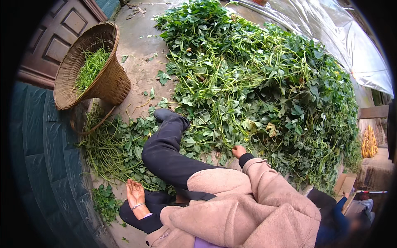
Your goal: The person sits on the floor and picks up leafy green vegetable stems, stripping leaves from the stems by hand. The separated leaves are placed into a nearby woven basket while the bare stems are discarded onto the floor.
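Observation:
My left hand (136,196), palm up with the fingers apart and a metal bangle at its wrist, rests over my bent knee and holds nothing. Beside it lies a heap of long green stems (107,148) mixed with leaves. My right hand (239,151) is closed at the near edge of a large pile of leafy green vines (235,93), with its fingers on a vine stem. The fingertips are partly hidden.
A flared wicker basket (119,82) with cut green stems (93,68) inside stands at the upper left by a panelled door (74,23). Clear plastic sheeting (347,40) hangs at the upper right. A co-worker (336,217) sits at the lower right near a cardboard box (344,186).

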`<state>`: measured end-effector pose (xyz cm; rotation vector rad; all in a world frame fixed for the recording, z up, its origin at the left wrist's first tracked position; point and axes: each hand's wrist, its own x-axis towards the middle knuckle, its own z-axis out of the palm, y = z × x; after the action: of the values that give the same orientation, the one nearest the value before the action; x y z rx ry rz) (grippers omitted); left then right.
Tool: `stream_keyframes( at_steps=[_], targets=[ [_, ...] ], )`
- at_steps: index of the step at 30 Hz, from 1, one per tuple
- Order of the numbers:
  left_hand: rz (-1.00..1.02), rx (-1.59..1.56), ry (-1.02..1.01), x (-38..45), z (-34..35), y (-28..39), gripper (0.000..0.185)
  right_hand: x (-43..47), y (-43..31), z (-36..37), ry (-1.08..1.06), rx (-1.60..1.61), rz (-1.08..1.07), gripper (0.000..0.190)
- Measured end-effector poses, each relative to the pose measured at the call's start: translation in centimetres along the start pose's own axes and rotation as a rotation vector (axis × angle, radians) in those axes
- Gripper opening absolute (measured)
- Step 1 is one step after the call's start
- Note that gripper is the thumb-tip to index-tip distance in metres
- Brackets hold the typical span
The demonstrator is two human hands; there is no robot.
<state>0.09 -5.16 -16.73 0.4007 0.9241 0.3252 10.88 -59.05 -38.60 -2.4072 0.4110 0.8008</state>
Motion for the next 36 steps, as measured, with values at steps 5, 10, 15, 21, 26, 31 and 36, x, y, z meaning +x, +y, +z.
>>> stream_keyframes(
  at_steps=[5,10,15,21,26,31,36],
  targets=[
    [-0.044,-0.005,-0.068,-1.8,1.3,-1.6,0.027,4.7,-1.6,2.9,0.262,0.075,-0.197,0.068],
    [0.001,0.014,-0.073,-3.3,1.2,-1.4,0.026,8.3,-6.7,2.8,-0.033,0.493,0.006,0.058],
    [0.0,0.008,-0.084,-3.5,0.9,-2.1,0.026,6.0,-8.9,0.7,0.075,0.072,-0.132,0.063],
    [-0.024,0.01,-0.129,-4.0,2.1,-3.0,0.024,7.5,-7.6,1.1,-0.143,0.637,0.185,0.089],
    [-0.043,0.031,-0.088,-3.6,2.3,-3.4,0.024,6.9,-8.2,0.9,0.086,0.132,-0.243,0.045],
    [-0.076,-0.008,-0.17,-3.7,2.6,-3.7,0.024,3.6,-10.9,-3.6,0.184,0.319,-0.357,0.031],
    [-0.067,-0.002,-0.21,-3.8,3.0,-4.1,0.023,1.1,-13.3,-12.6,0.093,0.762,-0.433,0.038]
  ],
)
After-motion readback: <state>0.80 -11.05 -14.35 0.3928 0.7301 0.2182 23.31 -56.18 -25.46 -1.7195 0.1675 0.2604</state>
